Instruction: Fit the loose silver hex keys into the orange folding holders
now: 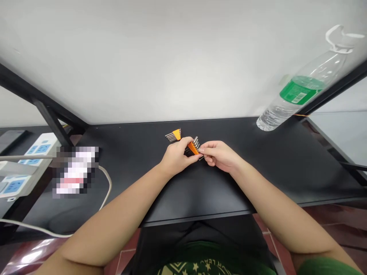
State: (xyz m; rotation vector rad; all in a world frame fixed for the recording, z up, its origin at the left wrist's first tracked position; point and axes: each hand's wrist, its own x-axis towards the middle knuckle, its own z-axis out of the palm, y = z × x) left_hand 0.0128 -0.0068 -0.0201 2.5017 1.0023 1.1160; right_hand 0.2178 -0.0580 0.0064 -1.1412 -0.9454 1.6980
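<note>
My left hand [179, 156] is closed around an orange hex key holder [193, 148] with several metal hex keys in it, their short bent ends pointing up and right. My right hand [215, 153] pinches at the holder's right side, thumb and forefinger together by a thin hex key [201, 157]. The fingertips cover most of that key, so how far it sits in the holder cannot be made out. Just beyond my left hand, a second orange holder [177, 134] lies on the black table, its hex keys fanned to the left.
A large clear water bottle [301, 91] with a green label stands at the back right. To the left are a blurred-out phone-like object [77, 172], a white cable [108, 183] and a power strip [31, 160]. Black frame posts [51, 118] flank the table [195, 198].
</note>
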